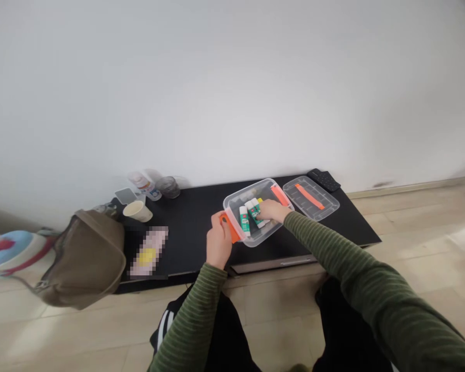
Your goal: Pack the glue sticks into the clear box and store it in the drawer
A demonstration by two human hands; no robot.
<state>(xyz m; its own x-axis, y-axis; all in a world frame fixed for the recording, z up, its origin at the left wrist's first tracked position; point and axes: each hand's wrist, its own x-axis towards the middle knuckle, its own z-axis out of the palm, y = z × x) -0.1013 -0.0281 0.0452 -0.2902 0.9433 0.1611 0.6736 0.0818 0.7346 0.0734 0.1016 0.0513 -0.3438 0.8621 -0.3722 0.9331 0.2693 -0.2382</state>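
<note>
On the black counter (189, 222), the left hand (219, 241) grips the clear box (260, 239) by its orange handle (232, 232) while the right hand (273, 210) reaches inside to the glue sticks (244, 221) (whether its fingers are closed on one I cannot tell), and the lid (311, 198) lies just beside the box.

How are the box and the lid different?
The box is deep; the lid is flat. The box has tubes inside; the lid lies on the table beside it. The left hand grips the box; neither hand grips the lid. Both are see-through with orange parts.
</note>
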